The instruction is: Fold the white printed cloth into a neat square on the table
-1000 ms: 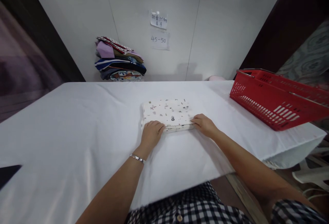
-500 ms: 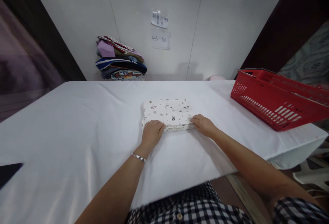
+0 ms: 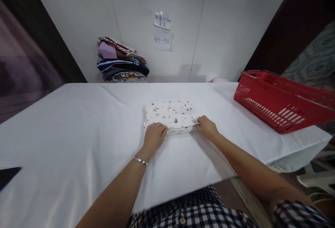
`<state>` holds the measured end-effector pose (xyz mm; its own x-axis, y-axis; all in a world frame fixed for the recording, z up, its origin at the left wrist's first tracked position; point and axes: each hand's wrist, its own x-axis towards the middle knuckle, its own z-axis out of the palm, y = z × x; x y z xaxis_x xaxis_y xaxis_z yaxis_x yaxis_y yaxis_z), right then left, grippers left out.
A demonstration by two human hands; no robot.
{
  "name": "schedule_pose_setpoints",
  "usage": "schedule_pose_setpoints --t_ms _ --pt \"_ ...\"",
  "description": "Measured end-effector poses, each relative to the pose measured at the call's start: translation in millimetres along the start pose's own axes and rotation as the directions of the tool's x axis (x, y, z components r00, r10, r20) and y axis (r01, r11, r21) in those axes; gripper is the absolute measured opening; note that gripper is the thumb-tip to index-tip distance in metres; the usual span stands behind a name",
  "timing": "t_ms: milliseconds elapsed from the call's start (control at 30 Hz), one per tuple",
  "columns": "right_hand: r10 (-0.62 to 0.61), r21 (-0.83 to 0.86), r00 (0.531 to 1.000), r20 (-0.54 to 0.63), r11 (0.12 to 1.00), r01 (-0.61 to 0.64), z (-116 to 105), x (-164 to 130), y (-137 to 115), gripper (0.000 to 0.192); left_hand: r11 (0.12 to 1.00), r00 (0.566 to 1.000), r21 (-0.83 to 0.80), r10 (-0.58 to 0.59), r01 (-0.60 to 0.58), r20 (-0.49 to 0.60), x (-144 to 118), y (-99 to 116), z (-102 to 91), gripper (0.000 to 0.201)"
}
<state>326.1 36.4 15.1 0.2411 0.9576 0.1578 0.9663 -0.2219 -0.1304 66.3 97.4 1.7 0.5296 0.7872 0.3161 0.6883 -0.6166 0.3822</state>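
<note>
white-clothed table (image 3: 78, 123) by a pale wall (image 3: 222, 29) — both hands' fingers (image 3: 159, 127) grasping the folded cloth (image 3: 170, 114).

My work surface: a broad table under a smooth white cloth (image 3: 78, 123). Lying directly on it: a folded white fabric bundle with small dark prints (image 3: 170, 114) at centre; a slanted red plastic basket (image 3: 277, 98) near its right end.

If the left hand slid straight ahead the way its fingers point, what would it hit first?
The left hand already touches the folded patterned cloth; going on, it would push into that cloth's near edge first.
</note>
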Motion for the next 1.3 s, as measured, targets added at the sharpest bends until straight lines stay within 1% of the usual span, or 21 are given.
schedule_pose_setpoints --t_ms 67,167,267,333,467,533,600,667,700,767,833,900,967,1033,1133,1300 --pt "0.023 0.044 1.000 0.004 0.999 -0.023 -1 3 0 0.015 1.000 1.000 0.006 0.003 -0.003 0.002 0 -1 0.5 0.025" --pt "0.062 0.152 0.998 -0.019 0.987 -0.059 -4 4 3 0.013 1.000 1.000 0.006 0.020 -0.019 -0.010 0 -1 0.7 0.025" --pt "0.076 0.270 0.996 -0.036 0.961 -0.064 -4 4 11 0.013 1.000 0.999 -0.003 0.026 -0.026 -0.022 -1 -1 0.7 0.024" --pt "0.084 0.358 0.996 -0.021 0.931 -0.071 -2 5 17 0.014 1.000 1.000 -0.003 0.026 -0.026 -0.017 -1 -1 0.8 0.024" --pt "0.139 0.536 0.986 0.096 0.827 -0.169 0 10 28 0.017 1.000 1.000 0.013 0.024 -0.024 -0.008 -1 -1 1.0 0.025" --pt "0.138 0.591 0.975 0.173 0.778 -0.215 -3 14 32 0.017 1.000 1.000 0.012 0.028 -0.028 -0.013 -1 -1 1.0 0.025" --pt "0.111 0.621 0.962 0.249 0.744 -0.246 -5 17 36 0.016 0.999 0.999 0.009 0.036 -0.036 -0.016 -1 -1 1.0 0.024" --pt "0.054 0.626 0.956 0.289 0.745 -0.231 -8 18 40 0.015 0.999 0.999 0.007 0.043 -0.042 -0.016 -1 -1 1.0 0.023" --pt "0.016 0.623 0.961 0.276 0.758 -0.192 -8 17 42 0.015 0.999 0.999 0.008 0.046 -0.046 -0.017 -1 -1 1.0 0.023" --pt "-0.064 0.595 0.979 0.191 0.801 -0.064 -9 15 45 0.015 0.999 0.999 0.007 0.049 -0.049 -0.019 -1 -1 1.0 0.023" --pt "-0.132 0.537 0.987 0.089 0.841 0.064 -9 11 46 0.016 0.999 0.999 0.003 0.050 -0.050 -0.020 -1 -1 1.1 0.023" --pt "-0.166 0.472 0.985 0.044 0.873 0.126 -8 7 45 0.017 0.999 0.999 -0.002 0.050 -0.050 -0.021 0 -1 1.4 0.022" --pt "-0.167 0.420 0.985 0.045 0.898 0.133 -8 3 44 0.019 0.999 0.999 -0.005 0.047 -0.047 -0.023 0 -2 1.9 0.021" --pt "-0.147 0.391 0.987 0.065 0.914 0.110 -7 0 43 0.021 0.999 0.999 -0.008 0.044 -0.044 -0.026 -1 -2 2.4 0.021" --pt "-0.124 0.400 0.987 0.104 0.913 0.073 -4 -5 43 0.025 0.999 0.999 -0.013 0.042 -0.042 -0.027 -1 -2 2.9 0.020" --pt "-0.187 0.411 0.979 0.075 0.901 0.141 1 -11 46 0.030 0.999 0.999 -0.010 0.039 -0.039 -0.027 -1 -3 2.9 0.020"
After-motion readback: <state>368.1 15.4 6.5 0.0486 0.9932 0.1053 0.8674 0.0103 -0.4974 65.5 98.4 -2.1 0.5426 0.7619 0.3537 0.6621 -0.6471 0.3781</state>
